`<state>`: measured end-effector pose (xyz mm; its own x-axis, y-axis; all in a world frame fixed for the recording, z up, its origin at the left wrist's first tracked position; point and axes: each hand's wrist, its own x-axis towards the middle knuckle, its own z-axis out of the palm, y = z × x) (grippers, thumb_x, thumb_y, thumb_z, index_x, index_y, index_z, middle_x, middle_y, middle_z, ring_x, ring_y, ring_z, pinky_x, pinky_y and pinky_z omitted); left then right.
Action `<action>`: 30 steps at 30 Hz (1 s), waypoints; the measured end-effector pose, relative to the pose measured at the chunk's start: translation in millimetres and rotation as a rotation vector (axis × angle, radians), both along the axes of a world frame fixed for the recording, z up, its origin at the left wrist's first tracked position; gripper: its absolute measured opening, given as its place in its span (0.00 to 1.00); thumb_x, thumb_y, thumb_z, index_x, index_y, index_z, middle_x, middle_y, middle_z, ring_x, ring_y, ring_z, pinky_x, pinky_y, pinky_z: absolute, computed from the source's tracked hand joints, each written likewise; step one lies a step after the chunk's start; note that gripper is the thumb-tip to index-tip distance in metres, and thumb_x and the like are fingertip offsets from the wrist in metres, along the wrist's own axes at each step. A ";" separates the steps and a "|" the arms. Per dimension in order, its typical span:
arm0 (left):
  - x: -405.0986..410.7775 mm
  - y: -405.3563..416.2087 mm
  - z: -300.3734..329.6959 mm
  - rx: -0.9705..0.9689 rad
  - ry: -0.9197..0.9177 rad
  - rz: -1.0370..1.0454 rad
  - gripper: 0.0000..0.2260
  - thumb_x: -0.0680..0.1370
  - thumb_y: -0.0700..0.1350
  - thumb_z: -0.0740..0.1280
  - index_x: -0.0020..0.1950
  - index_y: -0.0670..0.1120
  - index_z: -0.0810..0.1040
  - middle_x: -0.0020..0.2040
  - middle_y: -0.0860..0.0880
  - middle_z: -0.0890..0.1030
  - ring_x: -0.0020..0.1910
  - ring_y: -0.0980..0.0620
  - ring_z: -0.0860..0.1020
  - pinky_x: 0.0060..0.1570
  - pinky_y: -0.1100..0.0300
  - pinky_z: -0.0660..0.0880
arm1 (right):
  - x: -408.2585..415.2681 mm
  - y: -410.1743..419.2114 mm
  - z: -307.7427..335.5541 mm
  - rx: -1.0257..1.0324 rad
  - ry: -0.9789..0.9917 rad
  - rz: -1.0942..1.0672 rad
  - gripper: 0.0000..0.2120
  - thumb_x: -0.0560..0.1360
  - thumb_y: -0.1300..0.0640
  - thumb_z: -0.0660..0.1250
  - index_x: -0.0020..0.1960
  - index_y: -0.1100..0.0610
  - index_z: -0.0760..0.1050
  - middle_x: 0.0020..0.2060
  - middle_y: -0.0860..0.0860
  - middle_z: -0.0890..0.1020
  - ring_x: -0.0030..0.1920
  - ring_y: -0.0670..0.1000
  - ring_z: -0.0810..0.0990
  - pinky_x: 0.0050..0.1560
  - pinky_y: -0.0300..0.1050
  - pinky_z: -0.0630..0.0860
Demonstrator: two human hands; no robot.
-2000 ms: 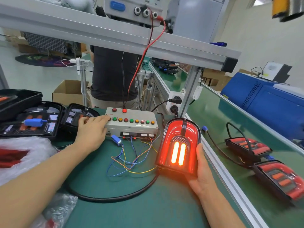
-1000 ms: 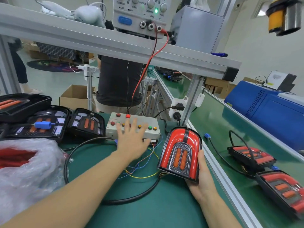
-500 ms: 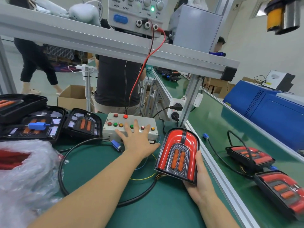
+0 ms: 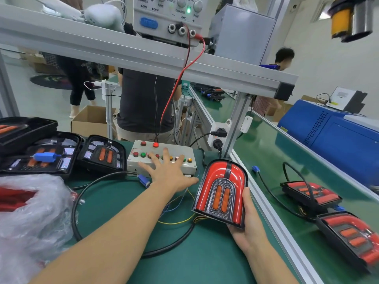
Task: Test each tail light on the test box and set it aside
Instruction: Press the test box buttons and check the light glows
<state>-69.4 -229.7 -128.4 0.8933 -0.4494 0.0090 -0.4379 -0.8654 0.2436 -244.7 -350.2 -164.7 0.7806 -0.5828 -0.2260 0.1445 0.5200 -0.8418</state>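
A red arch-shaped tail light (image 4: 222,191) with two orange bars stands tilted on the green mat, unlit. My right hand (image 4: 249,224) grips its lower right edge from behind. The grey test box (image 4: 139,163) with a row of coloured buttons sits behind it. My left hand (image 4: 168,171) lies spread over the box's front, fingers straight and reaching onto the button row. A black cable (image 4: 82,197) and thin coloured wires (image 4: 178,221) run from the light toward the box.
Black-housed tail lights (image 4: 102,155) lie at the left, behind a clear plastic bag (image 4: 34,212). Two red tail lights (image 4: 311,196) (image 4: 352,236) rest on the conveyor belt at the right, past an aluminium rail (image 4: 272,220). A power supply (image 4: 166,15) stands on the shelf above. People stand behind the bench.
The tail light, lit two seconds ago, has gone dark. My left hand moved from the box's left end to the middle of the button row. My right hand kept holding the light.
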 end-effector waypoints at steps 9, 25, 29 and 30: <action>-1.0 -2.0 2.2 0.001 0.056 -0.033 0.43 0.66 0.73 0.64 0.76 0.64 0.49 0.78 0.46 0.37 0.73 0.29 0.36 0.63 0.23 0.45 | 0.8 -3.0 -0.3 -0.007 0.002 0.005 0.27 0.71 0.36 0.63 0.62 0.53 0.78 0.54 0.56 0.84 0.52 0.55 0.84 0.52 0.52 0.76; 2.5 -4.8 -0.4 -0.002 0.075 -0.028 0.37 0.71 0.68 0.66 0.75 0.64 0.52 0.78 0.46 0.35 0.73 0.30 0.36 0.63 0.23 0.45 | 12.8 -2.1 8.9 -0.035 -0.095 0.018 0.33 0.70 0.31 0.62 0.65 0.53 0.77 0.58 0.56 0.83 0.58 0.57 0.82 0.64 0.64 0.72; 2.9 -4.5 0.8 0.003 0.085 -0.020 0.36 0.73 0.65 0.66 0.76 0.65 0.51 0.78 0.46 0.36 0.73 0.31 0.36 0.63 0.23 0.46 | 14.8 -1.2 14.8 -0.049 -0.103 -0.002 0.34 0.67 0.31 0.63 0.64 0.52 0.77 0.57 0.55 0.83 0.56 0.58 0.83 0.62 0.64 0.73; 3.0 -4.3 1.3 0.007 0.086 -0.021 0.36 0.73 0.64 0.66 0.75 0.65 0.51 0.78 0.46 0.36 0.73 0.31 0.36 0.63 0.23 0.46 | 15.5 -0.9 16.8 -0.049 -0.109 -0.012 0.33 0.67 0.31 0.63 0.63 0.52 0.77 0.56 0.55 0.84 0.55 0.57 0.83 0.60 0.63 0.75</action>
